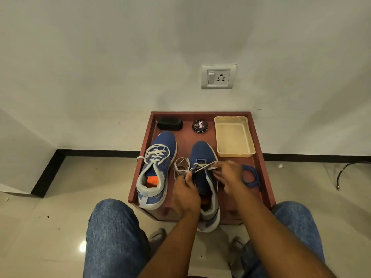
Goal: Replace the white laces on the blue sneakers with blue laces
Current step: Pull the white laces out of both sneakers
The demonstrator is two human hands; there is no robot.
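Head view: both hands pinch the white lace [181,166] on the right sneaker [203,157], near the stool's [261,157] front edge, left hand [185,194], right hand [230,175]; blue laces [251,176] at right edge; laced sneaker [156,169] left; tray [233,137], polish tin [200,126], brush [170,123] along the back.

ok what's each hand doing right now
left hand: pinching the white lace beside the right sneaker.
right hand: pinching the same lace over the sneaker's eyelets.

Both hands forward, left hand [185,192] pinching, right hand [229,174] pinching
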